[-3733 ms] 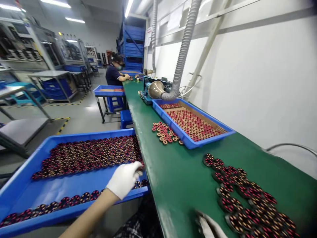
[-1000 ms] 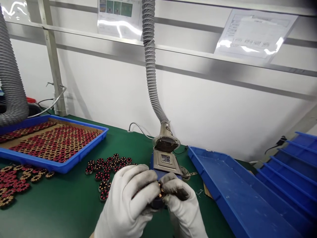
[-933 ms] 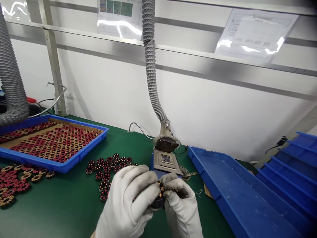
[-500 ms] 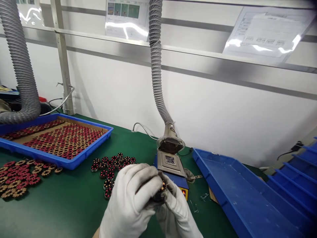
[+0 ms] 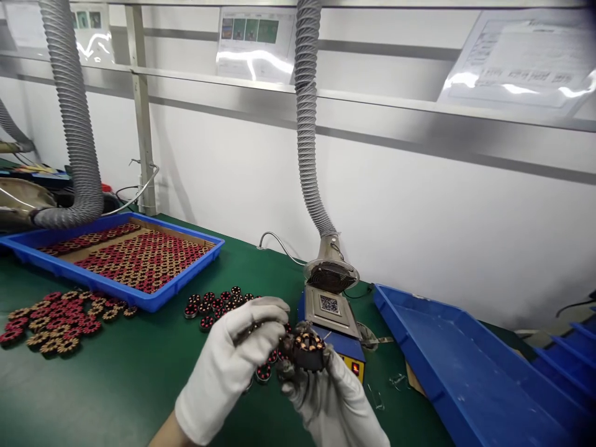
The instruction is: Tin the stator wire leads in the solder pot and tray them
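Both my hands wear white gloves and meet low in the middle of the view over the green bench [image 5: 116, 385]. My right hand [image 5: 333, 397] grips a small dark round wound coil part [image 5: 307, 349] with copper windings on top. My left hand [image 5: 233, 360] is curled beside it, fingertips pinched at the part's left edge. A cluster of similar round red-and-black parts [image 5: 218, 304] lies on the bench just behind my left hand. A small blue soldering pot [image 5: 333, 316] with a metal top stands right behind the held part.
A grey extraction hose [image 5: 310, 136] ends over the pot. At the left is a blue tray [image 5: 181, 282] of red parts, with loose parts [image 5: 56, 316] in front. An empty blue tray [image 5: 447, 366] lies at the right. A second hose [image 5: 74, 124] hangs far left.
The view turned from the left side tray to the bench. Over the last second my hands lowered slightly, and the part now shows, held up in my right hand.
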Motion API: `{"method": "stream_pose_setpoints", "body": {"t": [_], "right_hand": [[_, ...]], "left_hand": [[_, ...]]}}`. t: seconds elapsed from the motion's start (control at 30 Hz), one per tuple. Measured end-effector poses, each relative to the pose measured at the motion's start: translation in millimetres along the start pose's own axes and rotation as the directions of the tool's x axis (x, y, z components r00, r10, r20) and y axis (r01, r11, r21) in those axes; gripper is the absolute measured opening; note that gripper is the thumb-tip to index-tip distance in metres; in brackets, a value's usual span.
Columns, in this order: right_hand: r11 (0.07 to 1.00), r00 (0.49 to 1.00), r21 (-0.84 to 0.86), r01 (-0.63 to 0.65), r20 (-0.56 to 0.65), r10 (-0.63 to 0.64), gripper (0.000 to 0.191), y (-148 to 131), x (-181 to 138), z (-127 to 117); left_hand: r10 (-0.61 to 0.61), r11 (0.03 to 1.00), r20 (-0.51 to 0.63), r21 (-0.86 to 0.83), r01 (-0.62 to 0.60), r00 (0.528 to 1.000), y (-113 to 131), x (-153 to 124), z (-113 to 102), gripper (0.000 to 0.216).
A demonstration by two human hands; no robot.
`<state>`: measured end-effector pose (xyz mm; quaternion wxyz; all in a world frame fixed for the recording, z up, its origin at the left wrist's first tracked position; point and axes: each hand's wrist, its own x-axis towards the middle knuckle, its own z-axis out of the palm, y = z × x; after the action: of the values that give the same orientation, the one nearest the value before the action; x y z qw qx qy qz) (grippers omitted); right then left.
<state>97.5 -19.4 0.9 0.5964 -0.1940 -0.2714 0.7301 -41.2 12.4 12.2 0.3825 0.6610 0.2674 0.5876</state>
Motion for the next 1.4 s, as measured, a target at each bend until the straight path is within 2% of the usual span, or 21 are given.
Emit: {"method": "stream_pose_setpoints", "body": {"t": [0.1, 0.17, 0.23, 0.47, 0.57, 0.67, 0.73, 0.8, 0.83, 0.9, 1.0, 1.07, 1.13, 1.2, 1.27, 1.33, 1.4], "right_hand": [[0.999, 0.999, 0.028, 0.020, -0.032, -0.019, 0.030, 0.5, 2.3, -6.0], [1.000, 0.999, 0.023, 0.013, -0.052, -0.012, 0.029, 1.5, 3.5, -8.9], [1.000, 0.998, 0.014, -0.010, -0.058, 0.010, 0.029, 3.1, 4.4, -9.9], [0.999, 0.995, -0.002, 0.044, -0.084, -0.044, 0.034, 7.5, 8.0, -5.5], [0.997, 0.995, -0.052, 0.050, -0.083, -0.054, 0.035, 5.5, 11.7, -8.3], [0.994, 0.997, -0.109, 0.000, -0.071, -0.008, 0.034, 3.4, 13.7, -10.7], [0.995, 0.997, -0.104, 0.006, -0.074, -0.014, 0.033, 4.2, 13.6, -10.6], [0.994, 0.994, -0.094, 0.061, -0.082, -0.069, 0.030, 7.0, 15.1, -12.1], [0.991, 0.992, -0.100, 0.084, -0.084, -0.093, 0.029, 8.7, 17.1, -14.5], [0.986, 0.991, -0.131, 0.101, -0.072, -0.111, 0.031, 11.8, 23.6, -22.9], [0.980, 0.992, -0.176, 0.089, -0.068, -0.103, 0.036, 14.0, 31.4, -34.7], [0.985, 0.992, -0.158, 0.077, -0.090, -0.091, 0.036, 14.4, 29.8, -33.5], [0.991, 0.992, -0.121, 0.063, -0.104, -0.076, 0.036, 14.7, 23.3, -23.9], [0.992, 0.991, -0.105, 0.065, -0.108, -0.077, 0.037, 14.7, 15.7, -11.5], [0.992, 0.991, -0.103, 0.067, -0.105, -0.078, 0.037, 14.1, 10.1, -2.7], [0.995, 0.992, -0.081, 0.059, -0.103, -0.068, 0.035, 12.2, 7.5, -0.6], [0.999, 0.998, -0.036, 0.008, -0.066, -0.010, 0.032, 9.1, 7.0, -3.7]], "left_hand": [[0.125, 0.971, 0.143, 0.185, -0.150, 0.982, 0.9, 0.0, 2.0, 0.045], [0.242, 0.935, 0.171, 0.220, -0.277, 0.955, -1.6, 0.8, 3.8, 0.045], [0.313, 0.919, 0.160, 0.197, -0.341, 0.936, -5.4, 2.5, 4.5, 0.035], [0.185, 0.980, 0.164, 0.042, -0.194, 0.969, -6.2, 5.7, 2.5, 0.016], [0.129, 0.990, 0.057, -0.056, -0.126, 0.990, -3.3, 2.6, 1.3, 0.017], [-0.011, 0.983, -0.060, -0.186, -0.001, 0.998, -0.2, 0.8, -0.2, 0.016], [-0.104, 0.971, -0.019, -0.218, 0.097, 0.994, 1.3, 1.8, 0.8, 0.016], [-0.124, 0.965, 0.092, -0.219, 0.142, 0.988, 1.2, 3.7, 3.6, 0.019], [-0.109, 0.966, 0.130, -0.221, 0.136, 0.985, 0.4, 4.5, 5.0, 0.018], [-0.040, 0.967, 0.110, -0.245, 0.066, 0.993, -2.4, 5.0, 6.0, 0.015], [0.009, 0.956, -0.044, -0.292, -0.021, 0.999, -5.5, 3.5, 1.8, 0.023], [-0.040, 0.955, -0.112, -0.295, 0.005, 0.993, -4.9, 2.5, -1.4, 0.026], [-0.139, 0.960, -0.024, -0.249, 0.129, 0.990, -3.0, 2.7, -1.6, 0.025], [-0.170, 0.965, 0.110, -0.184, 0.188, 0.979, -1.7, 3.9, 0.8, 0.021], [-0.085, 0.975, 0.145, -0.191, 0.112, 0.986, -2.3, 5.5, 2.7, 0.017], [0.018, 0.971, 0.071, -0.241, -0.001, 0.997, -3.9, 6.5, 1.2, 0.020], [0.039, 0.967, -0.045, -0.251, -0.049, 0.998, -4.2, 6.5, -3.0, 0.024]]}}
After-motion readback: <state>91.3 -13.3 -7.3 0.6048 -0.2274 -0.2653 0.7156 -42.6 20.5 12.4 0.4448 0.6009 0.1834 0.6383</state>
